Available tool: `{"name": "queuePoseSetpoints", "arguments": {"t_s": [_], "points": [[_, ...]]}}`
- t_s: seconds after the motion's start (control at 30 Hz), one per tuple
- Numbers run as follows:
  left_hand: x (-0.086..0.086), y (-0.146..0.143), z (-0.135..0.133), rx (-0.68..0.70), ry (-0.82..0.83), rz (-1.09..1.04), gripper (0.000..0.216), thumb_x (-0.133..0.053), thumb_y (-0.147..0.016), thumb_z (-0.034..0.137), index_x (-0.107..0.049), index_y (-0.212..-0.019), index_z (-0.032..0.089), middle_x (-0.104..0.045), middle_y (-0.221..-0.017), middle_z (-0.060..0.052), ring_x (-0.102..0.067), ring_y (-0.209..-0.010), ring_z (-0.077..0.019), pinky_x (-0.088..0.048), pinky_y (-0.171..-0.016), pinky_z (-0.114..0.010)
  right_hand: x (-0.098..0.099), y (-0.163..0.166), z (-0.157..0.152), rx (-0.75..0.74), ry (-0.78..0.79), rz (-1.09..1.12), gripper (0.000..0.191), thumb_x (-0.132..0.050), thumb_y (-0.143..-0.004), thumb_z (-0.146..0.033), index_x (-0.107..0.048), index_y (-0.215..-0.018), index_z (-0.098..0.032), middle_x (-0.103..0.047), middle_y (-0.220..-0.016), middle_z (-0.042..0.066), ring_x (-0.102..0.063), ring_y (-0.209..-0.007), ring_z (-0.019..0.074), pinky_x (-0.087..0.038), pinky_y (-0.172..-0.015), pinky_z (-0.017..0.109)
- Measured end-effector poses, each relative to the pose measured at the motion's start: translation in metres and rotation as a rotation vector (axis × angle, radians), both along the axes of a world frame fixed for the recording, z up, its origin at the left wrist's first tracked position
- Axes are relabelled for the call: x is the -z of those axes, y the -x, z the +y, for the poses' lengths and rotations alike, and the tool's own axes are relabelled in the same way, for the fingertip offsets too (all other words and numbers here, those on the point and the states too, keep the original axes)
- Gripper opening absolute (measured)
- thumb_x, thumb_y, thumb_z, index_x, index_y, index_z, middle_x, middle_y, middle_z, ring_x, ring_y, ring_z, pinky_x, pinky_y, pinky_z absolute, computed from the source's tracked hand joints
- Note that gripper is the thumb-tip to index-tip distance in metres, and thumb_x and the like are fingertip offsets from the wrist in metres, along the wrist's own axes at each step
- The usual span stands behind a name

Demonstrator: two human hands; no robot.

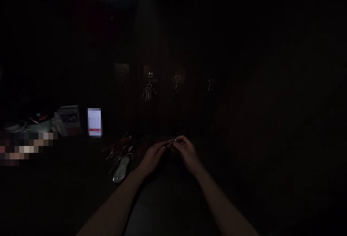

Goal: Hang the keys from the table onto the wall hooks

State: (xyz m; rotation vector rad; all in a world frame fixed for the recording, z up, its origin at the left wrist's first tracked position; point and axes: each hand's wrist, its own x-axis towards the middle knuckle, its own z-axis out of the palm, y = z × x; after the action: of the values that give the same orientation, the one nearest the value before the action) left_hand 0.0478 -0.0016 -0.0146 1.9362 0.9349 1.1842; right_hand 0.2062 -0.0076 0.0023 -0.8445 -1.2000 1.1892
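Although the room is very dim, two bare forearms (111,207) enter from the bottom edge and meet over a dark tabletop (169,207). Item one: the right hand (187,153), its fingers (180,142) curled inward and closed in a tight pinch on a small metal piece (172,142), too dim to identify further, held above the tabletop at centre. Item two: the left hand (151,158), palm down, its fingers (161,148) extended toward the right hand and meeting it at the metal piece; whether they have hold of the piece cannot be told. Just left of the left hand lies a loose group of keys and coloured key fobs (118,150), with a pale oblong fob (121,169) nearest the person. Farther left stand a printed carton (69,120) and a blurred white card with a red band (94,122), beside mixed clutter (29,120). Beyond, on the wall, are four metal hooks (150,77) on square pads (121,70); a bunch of keys (148,93) hangs from the second hook from the left.
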Motion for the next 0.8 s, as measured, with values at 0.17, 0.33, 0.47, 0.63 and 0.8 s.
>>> {"name": "queuePoseSetpoints", "arguments": {"t_s": [0.17,0.33,0.47,0.63,0.8], "points": [[-0.005,-0.0031,-0.0035,0.07,0.109,-0.11,0.031,-0.046,-0.085,0.031,-0.061,-0.11,0.021,-0.065,-0.112,-0.003,-0.058,-0.105,-0.0186,-0.042,-0.094,-0.033,0.0009,-0.0006,0.0022,0.032,-0.021,0.091,0.027,-0.07,-0.066,-0.038,-0.053,-0.08,-0.022,-0.07,-0.088,0.002,-0.065,-0.075,0.016,-0.049,-0.065,0.027],[-0.0086,-0.0015,-0.0053,0.054,0.169,-0.191,0.031,-0.057,-0.079,0.031,-0.061,-0.108,0.021,-0.065,-0.111,-0.004,-0.058,-0.104,-0.0201,-0.043,-0.093,-0.034,0.0002,-0.0042,0.0029,0.119,-0.042,0.115,0.024,-0.069,-0.067,-0.036,-0.054,-0.08,-0.022,-0.069,-0.092,0.002,-0.064,-0.078,0.0152,-0.048,-0.065,0.025],[-0.0101,-0.0003,-0.0065,0.185,0.388,-0.356,0.039,-0.053,-0.082,0.039,-0.056,-0.115,0.019,-0.065,-0.11,-0.008,-0.064,-0.09,-0.02,-0.049,-0.084,-0.037,-0.0005,-0.0064,0.0023,0.147,-0.037,0.118,0.026,-0.068,-0.067,-0.037,-0.054,-0.082,-0.023,-0.068,-0.094,0.002,-0.062,-0.082,0.0166,-0.048,-0.065,0.026],[-0.0105,0.0004,-0.0068,0.282,0.475,-0.421,0.033,-0.053,-0.082,0.038,-0.061,-0.108,0.019,-0.06,-0.118,-0.009,-0.06,-0.1,-0.0216,-0.05,-0.083,-0.035,-0.0006,-0.0065,0.0016,0.115,0.003,0.13,0.029,-0.068,-0.067,-0.04,-0.051,-0.085,-0.024,-0.069,-0.091,0.002,-0.063,-0.079,0.0164,-0.047,-0.064,0.025],[-0.0083,0.0011,-0.0041,0.187,0.381,-0.337,0.036,-0.064,-0.074,0.025,-0.058,-0.109,0.021,-0.062,-0.115,-0.006,-0.058,-0.103,-0.0199,-0.047,-0.088,-0.034,-0.0013,-0.0047,0.0016,0.085,0.019,0.177,0.029,-0.068,-0.068,-0.04,-0.051,-0.086,-0.025,-0.069,-0.087,-0.001,-0.065,-0.071,0.0144,-0.046,-0.061,0.024]]}}
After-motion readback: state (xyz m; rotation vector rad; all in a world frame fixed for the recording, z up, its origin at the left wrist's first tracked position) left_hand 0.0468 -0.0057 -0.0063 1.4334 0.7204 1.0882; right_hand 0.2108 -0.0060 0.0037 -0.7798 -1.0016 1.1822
